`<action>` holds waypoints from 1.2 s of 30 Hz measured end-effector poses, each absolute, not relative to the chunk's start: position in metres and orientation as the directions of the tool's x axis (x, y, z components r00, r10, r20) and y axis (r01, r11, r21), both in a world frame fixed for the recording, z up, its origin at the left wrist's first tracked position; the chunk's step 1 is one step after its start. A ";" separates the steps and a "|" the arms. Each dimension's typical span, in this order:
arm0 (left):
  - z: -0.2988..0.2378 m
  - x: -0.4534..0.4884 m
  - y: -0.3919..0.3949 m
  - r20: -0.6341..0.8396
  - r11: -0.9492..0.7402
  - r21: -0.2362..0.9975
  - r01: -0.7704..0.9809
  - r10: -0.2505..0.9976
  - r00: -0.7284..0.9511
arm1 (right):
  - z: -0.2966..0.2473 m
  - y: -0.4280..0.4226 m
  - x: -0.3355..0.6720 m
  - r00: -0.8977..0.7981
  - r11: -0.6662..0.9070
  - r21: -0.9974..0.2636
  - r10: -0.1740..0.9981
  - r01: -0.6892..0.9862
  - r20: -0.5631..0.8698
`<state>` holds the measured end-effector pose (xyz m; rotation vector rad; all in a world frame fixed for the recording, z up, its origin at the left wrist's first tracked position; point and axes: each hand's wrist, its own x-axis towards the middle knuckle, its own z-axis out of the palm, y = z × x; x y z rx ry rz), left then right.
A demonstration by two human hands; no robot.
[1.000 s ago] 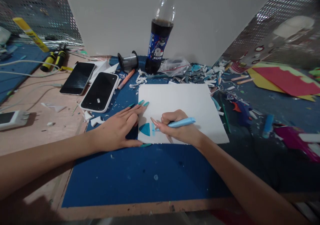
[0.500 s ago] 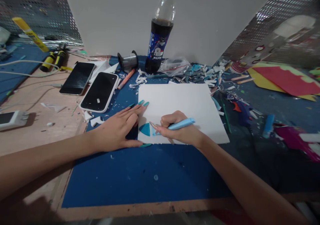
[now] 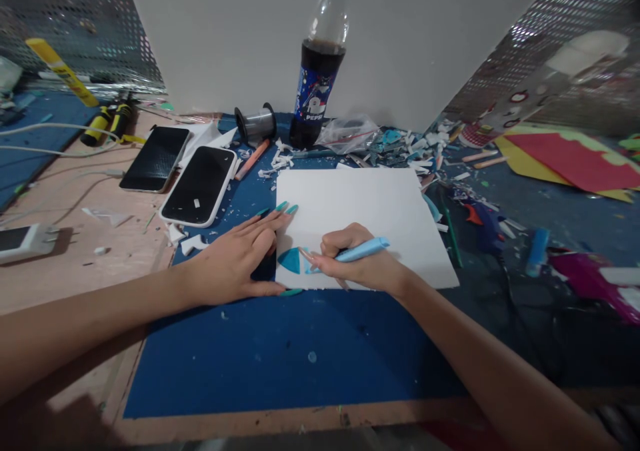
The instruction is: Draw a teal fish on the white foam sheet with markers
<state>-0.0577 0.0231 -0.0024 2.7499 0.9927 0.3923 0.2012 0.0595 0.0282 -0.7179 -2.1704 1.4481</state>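
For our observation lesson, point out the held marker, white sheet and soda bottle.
Held marker (image 3: 363, 249), head view: on its barrel.
White sheet (image 3: 357, 201), head view: on its blank area.
Soda bottle (image 3: 314, 92), head view: on its label.

The one word that can be read is "PEPSI", in white capitals near the bottom of the blue printed label (image 3: 314, 94) around the clear plastic bottle of dark drink (image 3: 323, 57), which stands at the back of the desk (image 3: 240, 371). Dark print on the slim yellow cylindrical tube (image 3: 61, 69) at the far left is too small to make out.
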 end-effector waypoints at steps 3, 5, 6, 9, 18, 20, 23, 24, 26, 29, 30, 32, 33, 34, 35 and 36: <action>-0.002 -0.058 0.023 0.182 -0.754 0.266 0.600 0.651 0.737 | 0.027 0.059 0.203 -0.774 0.325 -0.926 0.630 0.194 0.059; -0.002 -0.058 0.022 0.179 -0.753 0.267 0.601 0.651 0.737 | 0.026 0.060 0.203 -0.776 0.317 -0.926 0.630 0.204 0.044; -0.002 -0.058 0.022 0.178 -0.753 0.270 0.600 0.651 0.738 | 0.025 0.060 0.204 -0.777 0.311 -0.928 0.628 0.204 0.040; -0.002 -0.057 0.023 0.179 -0.750 0.283 0.598 0.653 0.736 | 0.026 0.060 0.203 -0.775 0.307 -0.930 0.631 0.203 0.039; -0.002 -0.059 0.023 0.175 -0.741 0.319 0.591 0.658 0.732 | 0.026 0.059 0.204 -0.755 0.302 -0.927 0.655 0.223 0.032; -0.003 -0.059 0.023 0.171 -0.733 0.339 0.590 0.665 0.727 | 0.025 0.059 0.205 -0.744 0.307 -0.920 0.668 0.245 0.024; -0.003 -0.058 0.023 0.177 -0.729 0.352 0.588 0.668 0.723 | 0.026 0.059 0.206 -0.735 0.307 -0.914 0.678 0.263 0.016; -0.003 -0.058 0.023 0.178 -0.730 0.349 0.588 0.667 0.723 | 0.026 0.059 0.205 -0.734 0.303 -0.916 0.679 0.262 0.014; -0.002 -0.058 0.023 0.178 -0.732 0.347 0.586 0.665 0.726 | 0.027 0.059 0.204 -0.736 0.292 -0.923 0.677 0.252 0.013; -0.001 -0.058 0.024 0.178 -0.731 0.367 0.575 0.662 0.728 | 0.027 0.059 0.203 -0.694 0.308 -0.919 0.718 0.246 0.054; -0.001 -0.058 0.024 0.178 -0.731 0.372 0.572 0.661 0.729 | 0.026 0.059 0.203 -0.671 0.323 -0.913 0.737 0.250 0.076; -0.001 -0.058 0.024 0.178 -0.732 0.367 0.574 0.660 0.730 | 0.025 0.059 0.203 -0.635 0.344 -0.905 0.764 0.251 0.114; -0.001 -0.058 0.024 0.178 -0.735 0.358 0.576 0.660 0.730 | 0.024 0.059 0.204 -0.636 0.341 -0.908 0.763 0.244 0.116; -0.001 -0.058 0.024 0.178 -0.738 0.348 0.578 0.658 0.732 | 0.024 0.059 0.204 -0.651 0.325 -0.917 0.752 0.229 0.103; -0.001 -0.058 0.024 0.180 -0.742 0.337 0.580 0.655 0.734 | 0.024 0.059 0.204 -0.672 0.301 -0.929 0.736 0.214 0.083; -0.002 -0.058 0.024 0.182 -0.745 0.327 0.581 0.653 0.735 | 0.025 0.059 0.204 -0.694 0.277 -0.940 0.717 0.200 0.064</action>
